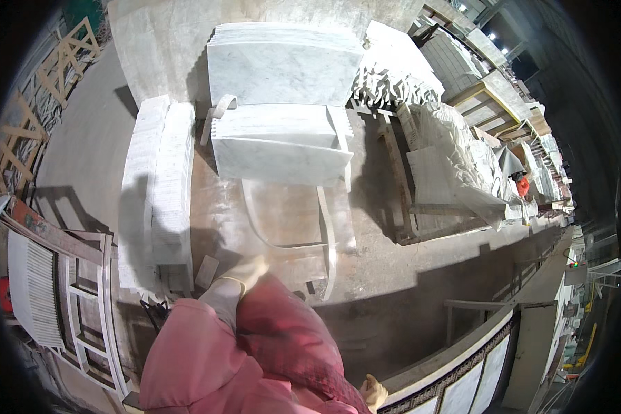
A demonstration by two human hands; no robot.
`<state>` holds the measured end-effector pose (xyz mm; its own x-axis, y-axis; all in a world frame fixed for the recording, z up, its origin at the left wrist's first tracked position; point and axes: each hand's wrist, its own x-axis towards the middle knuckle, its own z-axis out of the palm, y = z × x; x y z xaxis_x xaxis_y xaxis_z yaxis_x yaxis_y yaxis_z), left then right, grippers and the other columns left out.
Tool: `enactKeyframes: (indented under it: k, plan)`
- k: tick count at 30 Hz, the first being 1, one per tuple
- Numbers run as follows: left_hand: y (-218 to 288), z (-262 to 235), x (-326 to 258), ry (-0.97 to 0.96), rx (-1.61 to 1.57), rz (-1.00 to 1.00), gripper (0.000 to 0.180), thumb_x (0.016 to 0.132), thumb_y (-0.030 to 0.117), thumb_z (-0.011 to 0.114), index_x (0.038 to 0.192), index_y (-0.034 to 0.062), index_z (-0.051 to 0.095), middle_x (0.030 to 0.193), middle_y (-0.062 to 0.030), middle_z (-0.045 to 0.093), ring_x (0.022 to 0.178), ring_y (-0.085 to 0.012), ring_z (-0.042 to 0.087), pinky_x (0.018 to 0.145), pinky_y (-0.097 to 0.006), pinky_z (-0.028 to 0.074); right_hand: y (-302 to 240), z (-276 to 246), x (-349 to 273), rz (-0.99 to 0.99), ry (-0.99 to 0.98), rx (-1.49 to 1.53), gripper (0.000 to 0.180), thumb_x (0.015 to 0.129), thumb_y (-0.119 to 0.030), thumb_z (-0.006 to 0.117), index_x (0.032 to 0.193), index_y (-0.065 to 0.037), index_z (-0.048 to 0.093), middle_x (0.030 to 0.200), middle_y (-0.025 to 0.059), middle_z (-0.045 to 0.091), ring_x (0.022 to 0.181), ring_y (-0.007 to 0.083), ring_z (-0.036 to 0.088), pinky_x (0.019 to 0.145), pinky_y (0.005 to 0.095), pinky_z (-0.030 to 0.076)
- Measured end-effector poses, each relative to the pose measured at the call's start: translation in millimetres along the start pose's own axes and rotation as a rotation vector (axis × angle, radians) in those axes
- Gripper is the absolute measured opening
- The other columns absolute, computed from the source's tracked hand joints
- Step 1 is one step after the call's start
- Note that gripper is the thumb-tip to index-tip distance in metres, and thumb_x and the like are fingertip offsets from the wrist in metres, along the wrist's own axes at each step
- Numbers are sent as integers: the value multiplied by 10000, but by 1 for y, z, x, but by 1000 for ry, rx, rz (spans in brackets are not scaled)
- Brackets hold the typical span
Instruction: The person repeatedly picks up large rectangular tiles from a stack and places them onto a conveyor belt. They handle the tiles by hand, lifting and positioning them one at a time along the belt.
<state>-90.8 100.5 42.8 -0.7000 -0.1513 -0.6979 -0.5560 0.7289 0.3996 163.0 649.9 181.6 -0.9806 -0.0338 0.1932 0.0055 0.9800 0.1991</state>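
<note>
My left hand (251,270), in a pale glove with a yellowish band at the wrist, hangs in front of my red clothing, above the floor. It is blurred, and its fingers do not show clearly. My right hand (374,394), also in a pale glove, is low beside the edge of a long conveyor-like bench (455,372). Its fingers are mostly hidden. No object shows in either hand. Ahead of me, a row of marble slabs (283,160) stands on edge, with pale straps (328,241) around it and trailing on the floor. Larger slabs (283,69) lean behind them.
A long white stack of narrow pieces (155,200) stands at left. Nearer, slabs (34,290) rest by a metal frame (93,324). Wooden A-frames (21,141) line the far left. Plastic-wrapped stacks (455,159) and a jagged white pile (397,65) stand at right.
</note>
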Motion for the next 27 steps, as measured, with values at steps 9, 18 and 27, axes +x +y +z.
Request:
enactKeyframes:
  k: [9,18,27]
  plan:
    - [-1,-3,-21,0,-8,-43,500,1005,450,518,1247,54,705,1313,-245,665,1256,-406,621,1041,-504,483,-11,-19,19,128,-332,259,235,852,-215,698,1056,-146,792,819,140,754,735,370,713,712,502,549]
    - [2,-3,-25,-86,-31,-162,531,984,493,553,1368,143,662,1428,-157,629,1326,-354,593,1114,-471,464,-17,-26,21,144,-288,221,237,881,-203,700,1090,-157,803,751,137,723,682,367,672,691,500,508]
    - [2,-2,-36,-4,-136,-131,491,1006,434,562,1371,118,653,1425,-180,623,1314,-371,594,1099,-470,474,-13,-21,19,115,-331,211,212,860,-171,712,1047,-148,810,668,133,673,615,372,649,617,507,501]
